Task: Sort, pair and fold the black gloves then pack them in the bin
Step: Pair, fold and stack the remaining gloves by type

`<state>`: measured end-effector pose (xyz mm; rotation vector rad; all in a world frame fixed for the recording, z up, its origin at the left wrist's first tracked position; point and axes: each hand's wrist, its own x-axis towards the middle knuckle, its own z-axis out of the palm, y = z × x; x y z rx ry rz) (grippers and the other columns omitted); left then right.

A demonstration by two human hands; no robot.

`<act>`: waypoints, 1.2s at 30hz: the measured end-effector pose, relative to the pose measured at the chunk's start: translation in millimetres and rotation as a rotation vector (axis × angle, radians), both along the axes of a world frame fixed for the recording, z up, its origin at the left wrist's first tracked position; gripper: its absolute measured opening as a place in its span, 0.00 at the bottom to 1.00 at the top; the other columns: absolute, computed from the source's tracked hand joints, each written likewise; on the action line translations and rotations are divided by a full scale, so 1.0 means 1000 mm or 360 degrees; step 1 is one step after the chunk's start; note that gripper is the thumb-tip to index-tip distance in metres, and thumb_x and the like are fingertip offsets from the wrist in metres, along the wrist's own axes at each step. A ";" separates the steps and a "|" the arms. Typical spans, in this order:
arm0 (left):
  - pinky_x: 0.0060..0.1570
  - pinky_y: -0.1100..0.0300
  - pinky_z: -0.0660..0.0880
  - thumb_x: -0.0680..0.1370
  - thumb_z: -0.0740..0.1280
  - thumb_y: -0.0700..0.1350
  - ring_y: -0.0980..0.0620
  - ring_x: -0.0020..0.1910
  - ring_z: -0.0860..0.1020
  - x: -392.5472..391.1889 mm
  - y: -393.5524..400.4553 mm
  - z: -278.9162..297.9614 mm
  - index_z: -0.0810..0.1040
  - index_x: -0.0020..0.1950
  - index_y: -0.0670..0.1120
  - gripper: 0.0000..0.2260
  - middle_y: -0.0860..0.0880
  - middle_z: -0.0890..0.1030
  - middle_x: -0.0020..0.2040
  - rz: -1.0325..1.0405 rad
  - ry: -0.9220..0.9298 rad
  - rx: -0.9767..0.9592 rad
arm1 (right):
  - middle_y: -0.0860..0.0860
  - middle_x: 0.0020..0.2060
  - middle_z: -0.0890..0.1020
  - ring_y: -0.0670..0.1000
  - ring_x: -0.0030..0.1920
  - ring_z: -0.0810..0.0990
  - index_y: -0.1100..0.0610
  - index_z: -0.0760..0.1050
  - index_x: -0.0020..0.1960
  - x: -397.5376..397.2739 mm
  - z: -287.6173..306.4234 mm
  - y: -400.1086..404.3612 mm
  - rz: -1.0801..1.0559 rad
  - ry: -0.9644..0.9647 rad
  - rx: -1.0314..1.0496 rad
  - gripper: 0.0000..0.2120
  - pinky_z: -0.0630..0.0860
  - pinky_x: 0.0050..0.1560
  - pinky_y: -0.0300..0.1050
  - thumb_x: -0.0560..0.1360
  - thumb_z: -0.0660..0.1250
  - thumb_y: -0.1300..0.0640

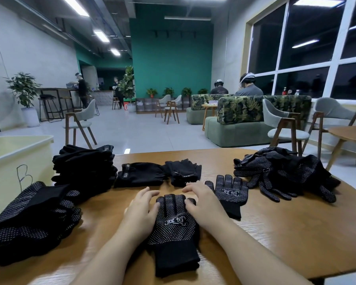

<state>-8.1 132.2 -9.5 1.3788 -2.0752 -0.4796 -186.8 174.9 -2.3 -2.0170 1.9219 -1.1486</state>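
Observation:
A black dotted glove (174, 227) lies flat on the wooden table (286, 233) in front of me, fingers pointing away. My left hand (143, 206) rests along its left edge and my right hand (199, 200) along its right edge, fingers fairly straight. A second dotted glove (230, 194) lies flat just right of my right hand. A loose heap of dotted gloves (286, 173) sits at the right. Folded dotted gloves (33, 219) are stacked at the near left. Plain black folded gloves (84, 167) are stacked behind them, and two more plain pairs (140, 174) lie in the middle.
A pale yellow bin (12, 153) marked "B" stands off the table's left edge. Chairs, a round table (349, 134) and sofas fill the room beyond. People sit and stand far back.

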 end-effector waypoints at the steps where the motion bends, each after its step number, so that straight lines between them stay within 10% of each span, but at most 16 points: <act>1: 0.70 0.53 0.59 0.80 0.60 0.49 0.54 0.70 0.63 0.001 0.000 0.000 0.71 0.66 0.54 0.14 0.54 0.66 0.71 0.0010 -0.0003 -0.0016 | 0.46 0.61 0.76 0.46 0.67 0.67 0.51 0.76 0.59 0.000 0.000 0.001 0.0005 0.0027 -0.0008 0.12 0.62 0.69 0.42 0.76 0.64 0.58; 12: 0.67 0.57 0.56 0.80 0.56 0.58 0.60 0.71 0.61 -0.001 0.006 0.001 0.67 0.70 0.60 0.18 0.60 0.66 0.71 -0.0072 -0.0480 -0.0042 | 0.44 0.74 0.62 0.48 0.76 0.50 0.50 0.65 0.73 0.010 -0.005 0.005 0.0016 0.0455 0.0488 0.23 0.41 0.73 0.58 0.81 0.52 0.42; 23: 0.71 0.55 0.50 0.81 0.50 0.60 0.56 0.76 0.53 -0.002 0.008 0.000 0.56 0.76 0.58 0.23 0.56 0.56 0.77 -0.0016 -0.0606 0.0018 | 0.44 0.74 0.59 0.45 0.76 0.45 0.46 0.66 0.71 0.015 -0.002 0.008 -0.0035 0.0334 0.0294 0.21 0.35 0.72 0.56 0.81 0.52 0.42; 36: 0.74 0.54 0.43 0.82 0.49 0.56 0.61 0.75 0.45 0.002 0.007 -0.002 0.52 0.76 0.59 0.21 0.60 0.49 0.77 -0.0244 -0.0311 0.0168 | 0.43 0.72 0.65 0.44 0.75 0.51 0.52 0.67 0.71 0.020 0.002 0.015 0.0173 0.0527 0.0514 0.25 0.34 0.72 0.60 0.81 0.47 0.41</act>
